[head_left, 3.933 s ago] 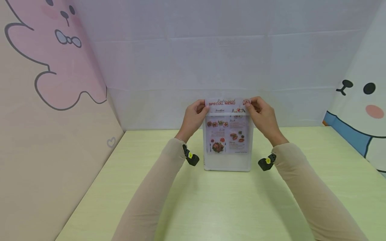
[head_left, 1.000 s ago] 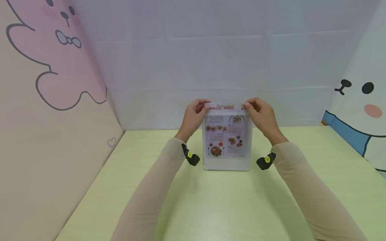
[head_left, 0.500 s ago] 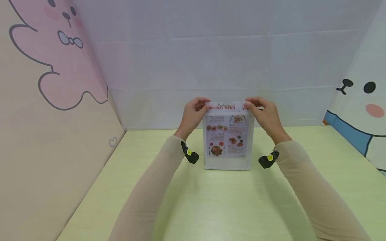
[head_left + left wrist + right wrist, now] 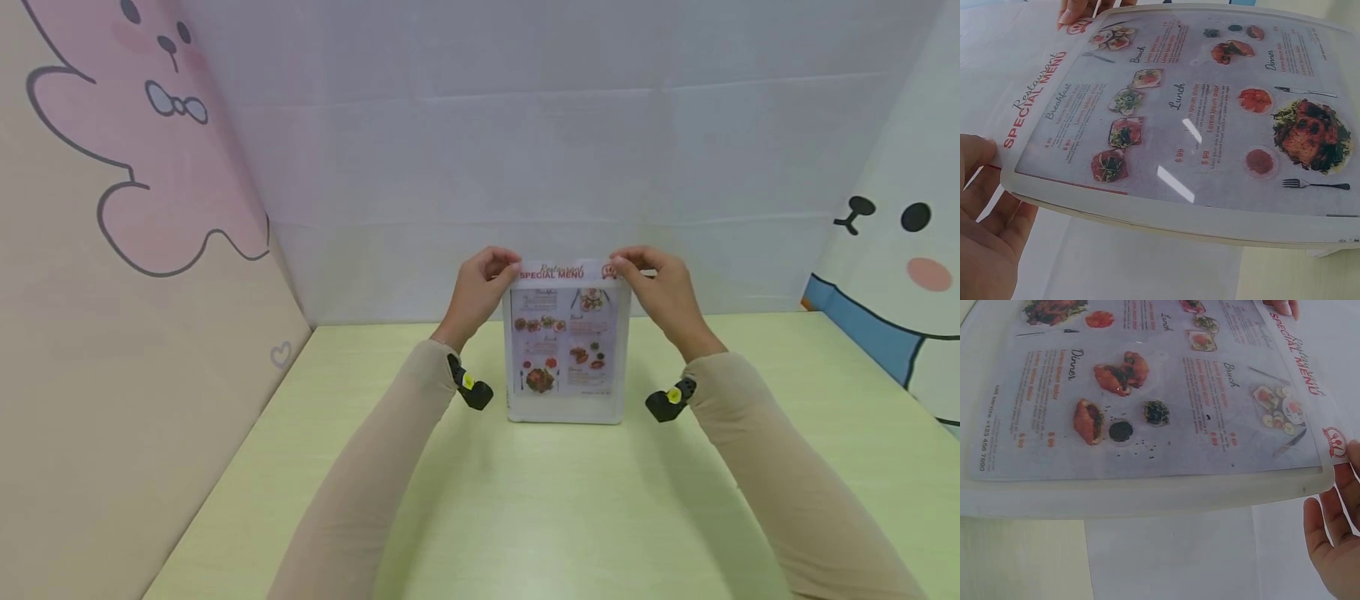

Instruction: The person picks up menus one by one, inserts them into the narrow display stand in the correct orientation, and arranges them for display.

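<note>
A white-framed clear display holder [image 4: 566, 410] stands upright on the table. Inside it sits a printed restaurant menu sheet [image 4: 566, 340], its title strip sticking out above the frame's top bar. My left hand [image 4: 478, 287] pinches the sheet's upper left corner between thumb and fingers. At the opposite upper corner, beside the round red logo, my right hand [image 4: 662, 290] pinches it too. In the left wrist view, the left thumb lies on the menu [image 4: 1022, 119] near its title. The right wrist view has the right fingertips at the logo end of the menu [image 4: 1322, 431].
The pale wood-look table [image 4: 555, 517] spreads in front and to both sides. A white sheet backdrop [image 4: 480, 158] rises close behind the holder. Cartoon-printed panels stand at left [image 4: 150, 350] and right [image 4: 892, 275].
The menu sheet has slid down inside the holder, so less of its top shows above the bar. Both hands keep their corners, and the holder stays in place.
</note>
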A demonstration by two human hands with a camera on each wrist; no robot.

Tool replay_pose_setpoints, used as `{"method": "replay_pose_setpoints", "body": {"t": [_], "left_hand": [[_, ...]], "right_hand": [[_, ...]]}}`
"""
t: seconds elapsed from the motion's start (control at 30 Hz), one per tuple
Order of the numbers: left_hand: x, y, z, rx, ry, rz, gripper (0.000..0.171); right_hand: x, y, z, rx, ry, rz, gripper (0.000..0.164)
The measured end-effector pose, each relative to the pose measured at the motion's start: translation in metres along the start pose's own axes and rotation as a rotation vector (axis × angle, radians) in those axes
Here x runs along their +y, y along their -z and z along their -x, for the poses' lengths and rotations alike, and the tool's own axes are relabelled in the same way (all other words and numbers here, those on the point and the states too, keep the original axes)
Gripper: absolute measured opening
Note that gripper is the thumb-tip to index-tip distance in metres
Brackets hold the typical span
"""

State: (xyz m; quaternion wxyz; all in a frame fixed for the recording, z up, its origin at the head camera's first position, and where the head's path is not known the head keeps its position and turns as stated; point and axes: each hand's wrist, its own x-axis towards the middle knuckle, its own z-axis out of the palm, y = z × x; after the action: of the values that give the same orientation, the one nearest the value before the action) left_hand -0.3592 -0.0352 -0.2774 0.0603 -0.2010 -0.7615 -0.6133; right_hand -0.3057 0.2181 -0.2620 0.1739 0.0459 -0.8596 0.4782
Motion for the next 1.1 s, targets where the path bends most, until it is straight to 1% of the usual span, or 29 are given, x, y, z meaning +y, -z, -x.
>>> {"method": "replay_pose_setpoints", "body": {"t": [0.37, 0.63, 0.77, 1.1], "left_hand": [[-0.003, 0.001, 0.006, -0.020, 0.001, -0.004, 0.017], [-0.007, 0.002, 0.009, -0.054, 0.018, -0.021, 0.018], [-0.009, 0.003, 0.010, -0.060, 0.012, -0.041, 0.018], [-0.013, 0.004, 0.012, -0.069, -0.007, -0.060, 0.019]], "right_hand": [[0.003, -0.002, 0.005, -0.052, -0.038, -0.005, 0.049], [0.007, -0.003, 0.007, -0.062, -0.038, -0.007, 0.048], [0.008, -0.003, 0.009, -0.072, -0.042, -0.002, 0.048], [0.012, -0.004, 0.011, -0.080, 0.007, 0.024, 0.048]]}}
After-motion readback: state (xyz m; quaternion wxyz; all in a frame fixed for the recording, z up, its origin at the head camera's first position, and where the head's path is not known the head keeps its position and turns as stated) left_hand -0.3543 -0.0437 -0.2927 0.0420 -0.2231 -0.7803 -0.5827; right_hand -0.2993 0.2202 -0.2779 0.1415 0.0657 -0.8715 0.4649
